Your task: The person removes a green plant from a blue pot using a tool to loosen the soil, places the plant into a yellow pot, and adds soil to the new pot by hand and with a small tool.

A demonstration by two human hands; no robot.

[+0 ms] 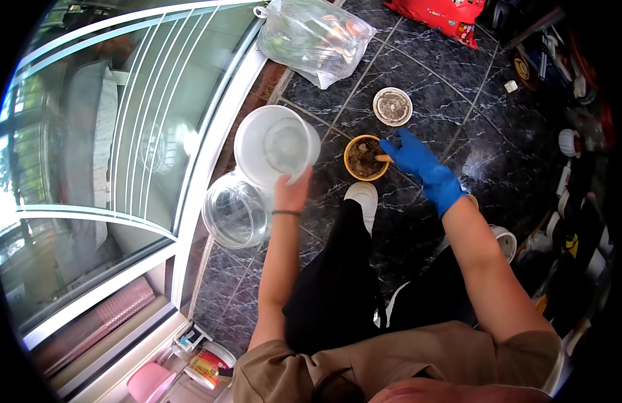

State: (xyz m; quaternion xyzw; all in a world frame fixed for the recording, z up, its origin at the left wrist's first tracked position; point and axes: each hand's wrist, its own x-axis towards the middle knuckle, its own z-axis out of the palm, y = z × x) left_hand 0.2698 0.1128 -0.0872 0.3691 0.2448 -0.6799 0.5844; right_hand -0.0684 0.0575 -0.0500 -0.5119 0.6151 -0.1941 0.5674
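Observation:
My left hand (293,191), bare with a dark bracelet at the wrist, grips the near rim of a translucent white plastic bucket (247,144). The bucket is tilted, and its round base shows through the opening. A clear round plastic tub (233,218) sits on the floor just beside it. My right hand (418,161), in a blue rubber glove, is at the right rim of a yellow pot (348,169) holding brown soil. Its fingers close around a short tan stick-like handle (383,158) whose other end reaches the soil. A white saucer (393,106) with dirt on it lies beyond the pot.
A plastic bag (317,40) with contents lies at the back, and a red bag (445,17) farther right. A glass-paned door (203,141) borders the left. Clutter lines the right, with a white pot (504,242) beside my leg. My shoe (363,198) is close to the yellow pot.

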